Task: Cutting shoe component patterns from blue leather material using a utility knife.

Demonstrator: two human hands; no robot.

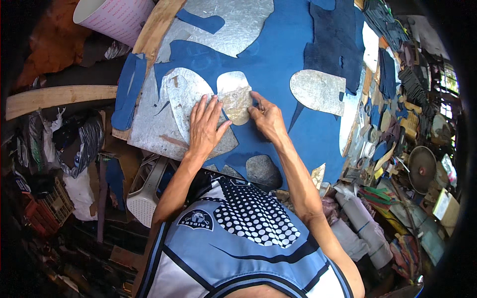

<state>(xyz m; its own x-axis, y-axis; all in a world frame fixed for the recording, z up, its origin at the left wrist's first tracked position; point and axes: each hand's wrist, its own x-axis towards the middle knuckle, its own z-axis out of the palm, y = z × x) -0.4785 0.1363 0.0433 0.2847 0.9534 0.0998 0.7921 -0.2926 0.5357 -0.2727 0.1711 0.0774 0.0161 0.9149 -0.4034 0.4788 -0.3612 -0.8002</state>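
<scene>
A silvery sole-shaped template, worn to a tan patch in its middle, lies on a blue sheet of material. My left hand is spread flat beside it, fingertips at its left edge and on the metal-topped work surface. At the template's right edge my right hand is closed, thumb and curled fingers together and the index fingertip at the rim. Whatever it grips, if anything, is too small or hidden to make out. A larger pale curved template lies left of my left hand.
To the right rests a rounded grey template, below a dark blue piece. Blue offcuts lie at the far side. A grey stone-like slab is at the near edge. A white stool stands left, a bucket far left.
</scene>
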